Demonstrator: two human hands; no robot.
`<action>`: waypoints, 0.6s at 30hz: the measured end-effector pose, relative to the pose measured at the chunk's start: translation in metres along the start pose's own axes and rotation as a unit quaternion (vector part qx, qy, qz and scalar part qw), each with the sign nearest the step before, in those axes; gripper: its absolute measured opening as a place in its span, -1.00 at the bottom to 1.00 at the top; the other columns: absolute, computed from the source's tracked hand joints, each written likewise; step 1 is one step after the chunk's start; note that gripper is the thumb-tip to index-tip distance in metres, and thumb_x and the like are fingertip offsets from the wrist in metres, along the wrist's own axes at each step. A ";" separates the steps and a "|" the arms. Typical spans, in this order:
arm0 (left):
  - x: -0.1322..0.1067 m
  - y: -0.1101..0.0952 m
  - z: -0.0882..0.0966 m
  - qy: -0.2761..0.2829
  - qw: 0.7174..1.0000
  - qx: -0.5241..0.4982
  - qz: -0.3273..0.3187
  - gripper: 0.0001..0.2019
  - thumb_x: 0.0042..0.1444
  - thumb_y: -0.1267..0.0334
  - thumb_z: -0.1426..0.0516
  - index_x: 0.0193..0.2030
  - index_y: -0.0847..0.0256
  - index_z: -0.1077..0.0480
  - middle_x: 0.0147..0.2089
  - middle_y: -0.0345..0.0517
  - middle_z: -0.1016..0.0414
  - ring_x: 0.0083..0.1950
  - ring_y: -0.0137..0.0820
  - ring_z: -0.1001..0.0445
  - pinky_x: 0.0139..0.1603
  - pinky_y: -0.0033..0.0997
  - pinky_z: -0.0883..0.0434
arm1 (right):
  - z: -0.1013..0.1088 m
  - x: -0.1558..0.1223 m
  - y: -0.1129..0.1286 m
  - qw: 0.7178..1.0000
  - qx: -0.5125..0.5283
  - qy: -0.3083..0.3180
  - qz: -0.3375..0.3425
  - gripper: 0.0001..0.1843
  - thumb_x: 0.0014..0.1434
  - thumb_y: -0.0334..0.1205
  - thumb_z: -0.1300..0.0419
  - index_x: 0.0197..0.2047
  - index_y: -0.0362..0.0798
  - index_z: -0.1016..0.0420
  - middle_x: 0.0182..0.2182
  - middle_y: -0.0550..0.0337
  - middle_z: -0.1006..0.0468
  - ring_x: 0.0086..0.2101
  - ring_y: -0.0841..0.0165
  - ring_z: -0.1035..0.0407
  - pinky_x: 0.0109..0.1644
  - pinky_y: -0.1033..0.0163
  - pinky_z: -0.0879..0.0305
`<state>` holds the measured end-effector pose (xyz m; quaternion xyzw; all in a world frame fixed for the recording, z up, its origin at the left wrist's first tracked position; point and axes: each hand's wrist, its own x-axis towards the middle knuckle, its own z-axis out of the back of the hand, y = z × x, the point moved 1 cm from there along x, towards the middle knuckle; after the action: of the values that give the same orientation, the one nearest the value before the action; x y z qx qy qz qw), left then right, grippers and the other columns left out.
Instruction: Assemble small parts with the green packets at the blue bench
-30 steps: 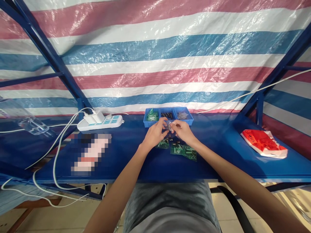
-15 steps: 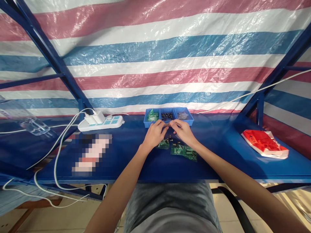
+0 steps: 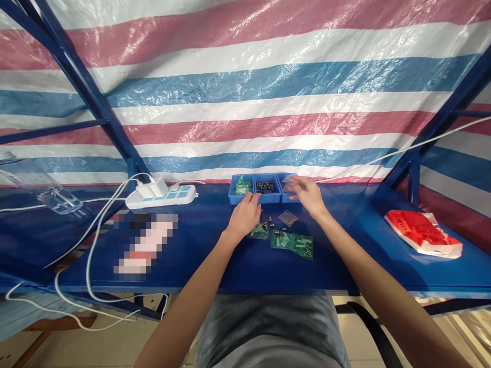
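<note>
A blue three-compartment tray (image 3: 242, 201) stands at the back of the table. My right hand (image 3: 310, 197) reaches over its right compartment, thumb and fingers apart, at the small clear plastic bags (image 3: 287, 183) there. My left hand (image 3: 245, 213) is low in front of the tray, fingers loosely bent and apart, with nothing visible in it. Between the hands lies a small clear bag (image 3: 288, 218). Several small metal pieces (image 3: 270, 220) are scattered nearer me. Beside them lie a green packet (image 3: 259, 231) and larger green packets (image 3: 293, 244).
A white power strip (image 3: 164, 198) with plugs and cables lies on the left. Behind it stands a clear bottle (image 3: 57, 197). A red and white package (image 3: 422, 232) rests on the right. Blue frame posts and a striped sheet (image 3: 268, 82) border the table.
My hands were together before the tray, pinching something small; now they are apart. The right one has moved to the right compartment. The small clear bag now shows fully on the table.
</note>
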<state>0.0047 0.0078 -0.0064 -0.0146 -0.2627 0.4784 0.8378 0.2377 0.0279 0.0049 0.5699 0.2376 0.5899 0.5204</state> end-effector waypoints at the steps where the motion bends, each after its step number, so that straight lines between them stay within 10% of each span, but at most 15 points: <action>1: 0.000 0.000 -0.001 0.008 1.000 0.018 -0.006 -0.61 0.40 0.28 0.06 0.29 0.25 -0.31 0.14 0.15 -0.41 0.01 -0.17 -0.52 -0.08 -0.28 -0.49 | 0.004 0.002 -0.001 0.997 -0.073 0.000 0.022 -0.70 0.21 -0.14 -0.18 -0.06 -0.06 -0.60 -0.18 0.02 -0.67 -0.19 0.14 -0.58 -0.07 0.04 -0.49; 10: 0.000 0.006 0.001 0.053 0.998 0.037 -0.014 -0.64 0.33 0.41 0.03 0.03 0.10 -0.56 -0.07 0.02 -0.48 -0.06 -0.22 -0.51 -0.18 -0.35 -0.45 | -0.010 -0.022 0.011 0.937 -0.228 0.232 0.131 -0.79 0.30 -0.27 -0.14 -0.16 0.01 -0.64 -0.29 0.09 -0.66 -0.30 0.20 -0.52 -0.20 0.16 -0.37; 18: -0.001 0.008 -0.003 0.041 0.999 -0.025 -0.001 -0.74 0.31 0.28 -0.09 0.10 0.05 -0.44 -0.06 -0.04 -0.52 -0.13 -0.24 -0.54 -0.33 -0.39 -0.39 | -0.030 -0.038 0.009 0.900 -0.234 0.302 0.209 -0.74 0.32 -0.36 -0.12 -0.15 0.03 -0.65 -0.14 0.05 -0.63 -0.10 0.15 -0.48 0.03 0.06 -0.34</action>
<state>-0.0006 0.0122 -0.0117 -0.0548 -0.2398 0.4694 0.8480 0.1996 0.0009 -0.0104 0.2626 0.1134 0.8675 0.4070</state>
